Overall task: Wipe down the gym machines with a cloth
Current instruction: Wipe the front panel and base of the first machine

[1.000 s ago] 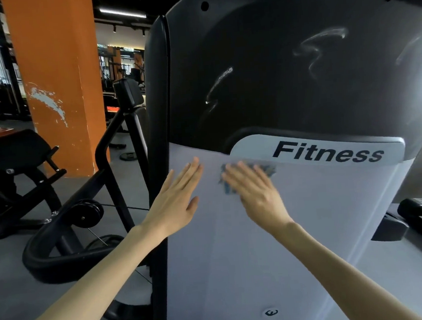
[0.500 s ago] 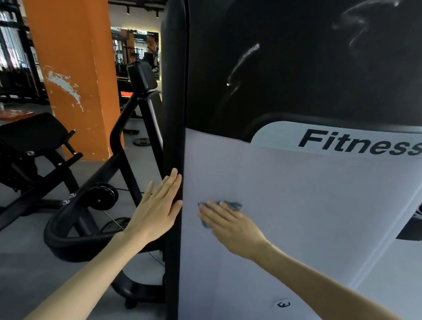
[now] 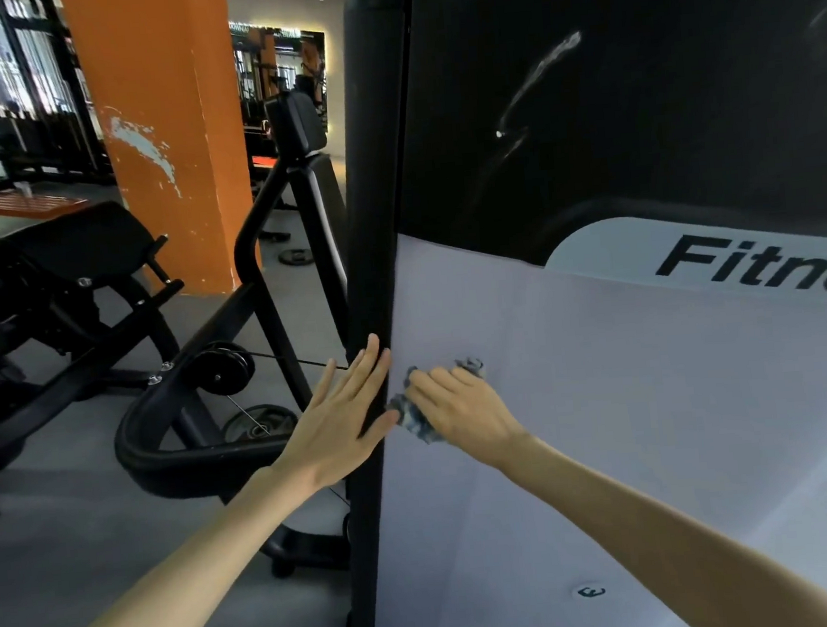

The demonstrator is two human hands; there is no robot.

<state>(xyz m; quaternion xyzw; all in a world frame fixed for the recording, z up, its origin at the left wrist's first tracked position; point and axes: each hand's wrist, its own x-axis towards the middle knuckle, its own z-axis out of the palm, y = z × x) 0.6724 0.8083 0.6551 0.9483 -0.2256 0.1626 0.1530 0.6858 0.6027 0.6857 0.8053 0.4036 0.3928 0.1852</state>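
Fingers of the right hand bend over the bunched cloth, pressing it against the machine's white panel near its left edge. The left hand, fingers straight, lies flat on the adjoining black upright.

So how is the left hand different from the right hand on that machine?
The left hand lies flat with straight fingers and holds nothing; the right hand bends its fingers over a crumpled cloth. The left hand rests on the black edge post, the right hand on the white panel. Both are bare and sit side by side.
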